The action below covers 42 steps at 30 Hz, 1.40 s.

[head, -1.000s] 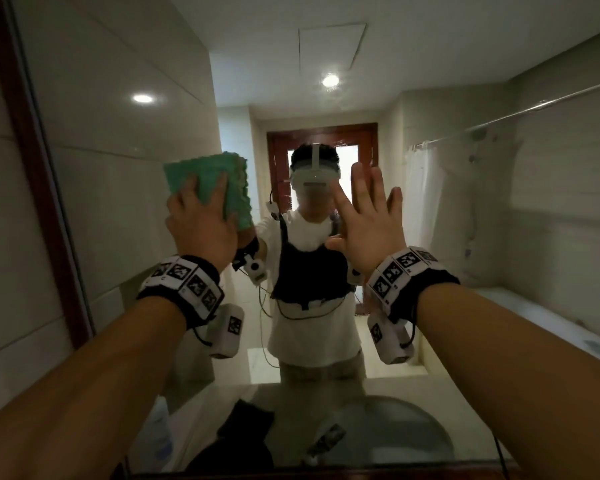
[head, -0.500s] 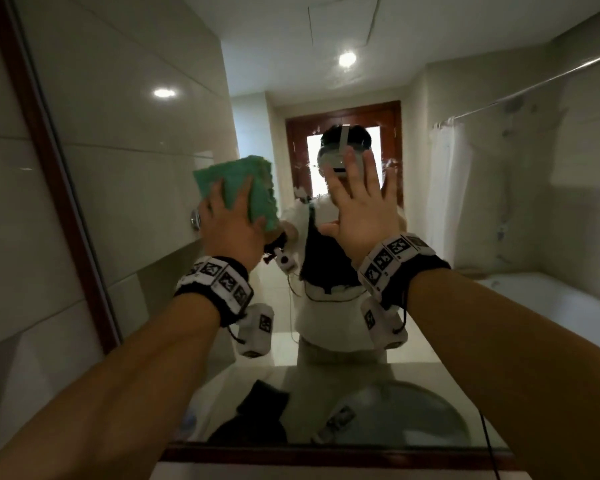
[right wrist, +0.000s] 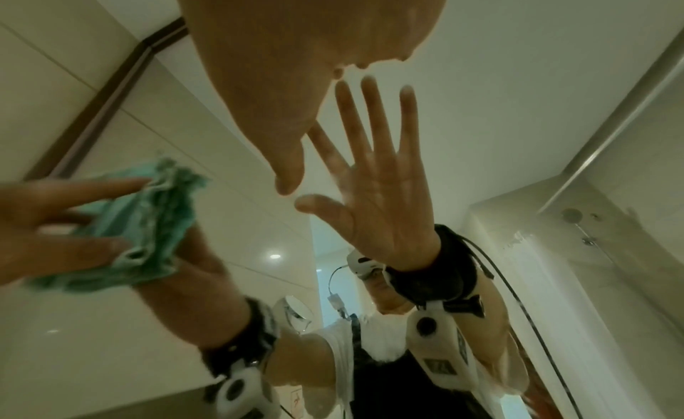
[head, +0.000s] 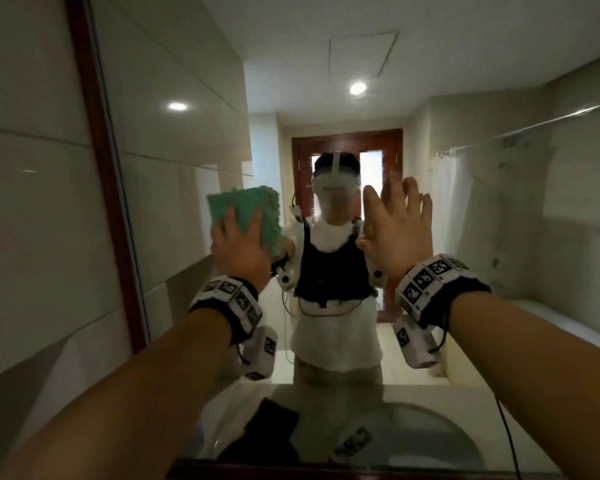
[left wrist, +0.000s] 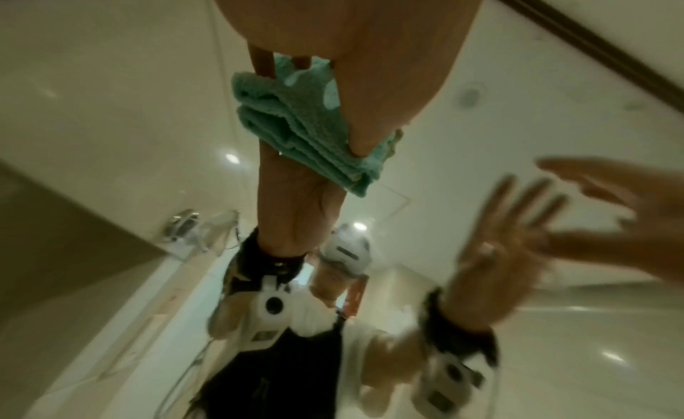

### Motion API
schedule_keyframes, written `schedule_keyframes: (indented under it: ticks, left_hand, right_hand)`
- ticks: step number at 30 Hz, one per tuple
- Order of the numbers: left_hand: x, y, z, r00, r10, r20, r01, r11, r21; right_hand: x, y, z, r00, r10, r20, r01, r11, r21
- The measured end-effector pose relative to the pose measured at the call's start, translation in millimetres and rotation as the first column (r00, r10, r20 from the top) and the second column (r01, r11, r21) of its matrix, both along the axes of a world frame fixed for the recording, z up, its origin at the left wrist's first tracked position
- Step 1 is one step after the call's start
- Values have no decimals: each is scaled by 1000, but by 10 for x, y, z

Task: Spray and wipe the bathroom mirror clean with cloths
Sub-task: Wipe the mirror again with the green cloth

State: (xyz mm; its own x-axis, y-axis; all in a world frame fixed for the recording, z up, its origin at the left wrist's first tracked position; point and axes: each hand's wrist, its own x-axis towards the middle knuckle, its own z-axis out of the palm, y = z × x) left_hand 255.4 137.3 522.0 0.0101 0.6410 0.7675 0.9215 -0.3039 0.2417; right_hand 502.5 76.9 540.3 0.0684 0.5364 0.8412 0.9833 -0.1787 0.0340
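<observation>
Bathroom tile and a ceiling light come back at me from the mirror (head: pixel 465 237), which fills the wall ahead inside a dark wooden frame (head: pixel 94 161). Against the left part of the glass sits the green cloth (head: pixel 253 209), folded into a thick pad so that it gives me a flat wiping face and something firm to press on. My left hand (head: pixel 241 251) lies over it with the fingers spread and nearly straight, pushing it onto the glass rather than clutching it; the left wrist view shows the folded layers squeezed between palm and mirror. My right hand (head: pixel 397 230) is just to the right of it, empty, fingers straight and fanned. From the right wrist view its fingertips seem to meet their own reflection, so I judge it is resting on the glass to steady me while I lean in. Low in the reflection lie the basin (head: pixel 426 441) and a dark cloth (head: pixel 274 427) on the counter, likely kept close for the next pass.
</observation>
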Motion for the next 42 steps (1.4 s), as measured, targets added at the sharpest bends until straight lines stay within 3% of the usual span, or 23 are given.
schedule_keyframes:
  ticks: [3,6,9,16,20,25,33,42]
  left_hand:
    - [293,-65,32,975,-92,-203,104,993,51]
    - [429,5,42,959,-159,-235,183,979,87]
    - [244,144,37,949,-171,-264,216,965,150]
    - [-628,384,270,996,-86,-39,92,981,169]
    - [-1279,567,382,994,3,112,-9,998,58]
    - [-1676,654,316,988,72,136,-70,997,-15]
    - [-1504,566,188,984,117,132,-110,992,-63]
    - [-663,277,74,998,-39,-39,41,998,53]
  right_hand:
    - [-294,98,46,999,17,40,-16,1000,-19]
    - [-501,256,25,999,-33,-32,30,997,-77]
    - [-535,290,-3,998,-56,-39,53,996,-68]
    - [-565,259,19,993,-105,-52,100,990,-99]
    - [-595,244,27,992,-113,-64,106,988,-113]
    - [-609,241,29,991,-114,-67,105,988,-116]
    - [-601,246,11,995,-65,-73,59,994,-89]
    - [-561,282,-34,997,-45,-60,41,997,-70]
